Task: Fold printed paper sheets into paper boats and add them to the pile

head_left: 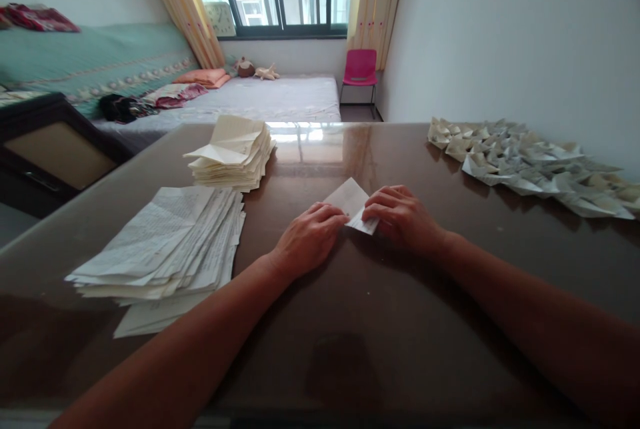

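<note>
Left hand (315, 235) and right hand (403, 219) meet over a small piece of folded paper (347, 195) lying between them on a glossy brown surface (360, 349). Fingers of the right hand curl narrowly over the paper's right side, gripping it near a printed lower edge. Fingertips of the left hand, held close together, touch the opposite side; its thumb is hidden, and whether it pinches or merely presses cannot be told. Both palms face down, out of sight, and the paper's side corners disappear under the fingers. Print on the paper is too small to read. Left of the left hand sits a loose stack of printed sheets (150, 235), with a stack of cream paper (230, 155) just beyond it. Well to the right of the right hand, rows of pointed paper shapes (525, 155) crowd together, overlapping and cut off at the picture's edge. Both forearms also run out of frame.
</note>
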`<act>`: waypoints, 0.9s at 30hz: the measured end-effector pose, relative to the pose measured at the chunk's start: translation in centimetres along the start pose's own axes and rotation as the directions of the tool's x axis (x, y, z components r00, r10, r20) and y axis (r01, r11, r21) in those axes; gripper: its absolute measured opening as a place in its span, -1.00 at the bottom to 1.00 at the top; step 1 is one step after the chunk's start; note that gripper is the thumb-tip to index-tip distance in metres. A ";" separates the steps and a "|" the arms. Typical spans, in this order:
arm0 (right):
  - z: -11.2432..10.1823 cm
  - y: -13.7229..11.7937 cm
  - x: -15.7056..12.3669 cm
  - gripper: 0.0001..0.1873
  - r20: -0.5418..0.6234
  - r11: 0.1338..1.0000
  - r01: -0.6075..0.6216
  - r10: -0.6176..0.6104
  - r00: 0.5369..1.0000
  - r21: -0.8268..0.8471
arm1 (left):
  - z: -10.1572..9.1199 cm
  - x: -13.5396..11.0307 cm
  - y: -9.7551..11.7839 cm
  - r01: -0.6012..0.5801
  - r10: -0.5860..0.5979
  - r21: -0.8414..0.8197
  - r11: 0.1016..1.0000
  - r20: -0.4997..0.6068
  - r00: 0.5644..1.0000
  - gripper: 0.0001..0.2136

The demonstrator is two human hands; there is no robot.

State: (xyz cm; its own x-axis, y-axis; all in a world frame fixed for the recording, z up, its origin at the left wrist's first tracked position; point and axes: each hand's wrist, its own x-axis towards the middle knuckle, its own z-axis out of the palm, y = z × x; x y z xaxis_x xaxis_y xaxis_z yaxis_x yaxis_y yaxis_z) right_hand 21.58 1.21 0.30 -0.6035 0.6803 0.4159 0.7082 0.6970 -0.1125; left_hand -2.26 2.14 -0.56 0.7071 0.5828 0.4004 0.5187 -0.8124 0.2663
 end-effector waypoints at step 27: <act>2.3 2.7 0.1 -0.67 0.156 0.868 -0.425 0.397 0.905 0.258 | 0.6 -0.1 -0.2 -0.044 0.027 0.093 0.995 0.177 0.984 -0.70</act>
State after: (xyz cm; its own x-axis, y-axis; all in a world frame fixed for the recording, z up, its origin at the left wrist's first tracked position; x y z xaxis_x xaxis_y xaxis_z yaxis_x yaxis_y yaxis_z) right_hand 22.55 3.65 -2.01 -0.3224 0.9272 0.1905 0.7767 0.3742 -0.5067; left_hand -2.13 2.26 -1.12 0.7950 0.5546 0.2456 0.5293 -0.8321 0.1655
